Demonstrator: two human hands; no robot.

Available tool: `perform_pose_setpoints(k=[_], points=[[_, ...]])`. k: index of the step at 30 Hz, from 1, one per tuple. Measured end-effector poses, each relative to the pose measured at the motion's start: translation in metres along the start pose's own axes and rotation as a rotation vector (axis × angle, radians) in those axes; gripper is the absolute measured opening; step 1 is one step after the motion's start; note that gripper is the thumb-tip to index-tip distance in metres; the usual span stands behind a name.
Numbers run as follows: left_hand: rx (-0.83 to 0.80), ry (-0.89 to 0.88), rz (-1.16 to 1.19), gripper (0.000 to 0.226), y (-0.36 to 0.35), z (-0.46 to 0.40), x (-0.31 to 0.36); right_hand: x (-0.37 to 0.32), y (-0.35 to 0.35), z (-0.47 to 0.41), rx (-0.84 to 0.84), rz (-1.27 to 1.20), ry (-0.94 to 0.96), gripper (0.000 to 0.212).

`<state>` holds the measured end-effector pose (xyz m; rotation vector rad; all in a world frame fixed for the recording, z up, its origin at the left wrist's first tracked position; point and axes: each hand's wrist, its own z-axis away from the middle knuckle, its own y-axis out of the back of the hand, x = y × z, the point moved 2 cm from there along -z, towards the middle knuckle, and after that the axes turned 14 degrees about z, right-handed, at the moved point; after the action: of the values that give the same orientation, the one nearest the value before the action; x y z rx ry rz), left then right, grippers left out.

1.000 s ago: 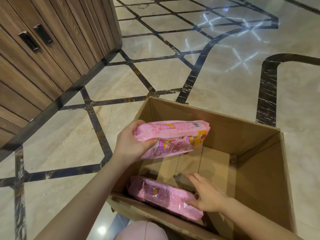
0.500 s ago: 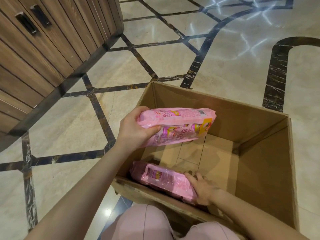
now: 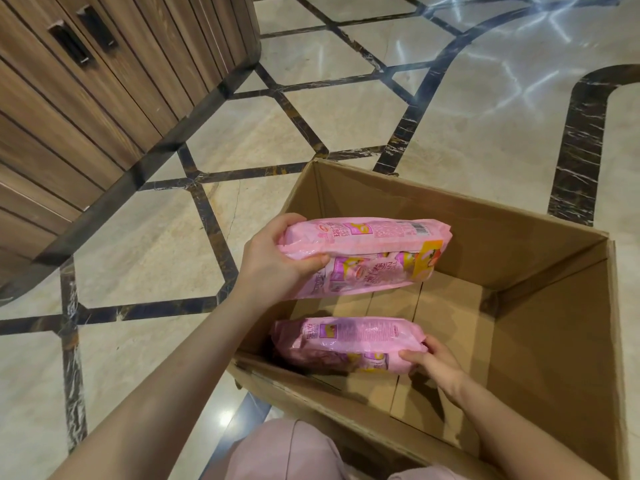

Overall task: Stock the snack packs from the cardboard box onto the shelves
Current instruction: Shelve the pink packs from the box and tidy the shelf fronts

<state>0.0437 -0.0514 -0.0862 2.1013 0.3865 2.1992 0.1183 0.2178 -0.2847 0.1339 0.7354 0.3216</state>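
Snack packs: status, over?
Left hand grips upper pack. Right hand grips lower pack inside cardboard box. Nothing blocking.

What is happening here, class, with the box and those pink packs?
A person is emptying a cardboard box that stands on a marble floor beside wooden cabinets. The left hand grips one pink snack pack above the box. The right hand grips the end of a second pink pack low inside the box. No shelf is in view, so neither pack is stocked yet.
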Motion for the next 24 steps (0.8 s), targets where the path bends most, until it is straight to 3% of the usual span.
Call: perform_pose_setpoints(k=[10,14,19,20,23,24], points=[[0.051,0.1,0.147,0.046,0.001,-0.008,-0.003,-0.048,0.008,0.0,0.088,-0.075,0.283,0.023],[0.039,0.19,0.28,0.048,0.015,-0.008,0.006,-0.066,0.021,0.014,0.078,-0.09,0.286,0.03],[-0.003,0.319,0.366,0.068,0.025,-0.001,0.044,-0.092,0.055,0.073,0.12,-0.189,0.228,0.009],[-0.013,0.343,0.389,0.072,0.026,-0.001,0.056,-0.1,0.064,0.089,0.132,-0.207,0.233,0.012],[-0.051,0.384,0.444,0.069,0.029,-0.002,0.103,-0.13,0.091,0.141,0.158,-0.217,0.234,0.054],[-0.076,0.385,0.458,0.066,0.029,-0.003,0.123,-0.142,0.1,0.158,0.169,-0.225,0.233,0.047]])
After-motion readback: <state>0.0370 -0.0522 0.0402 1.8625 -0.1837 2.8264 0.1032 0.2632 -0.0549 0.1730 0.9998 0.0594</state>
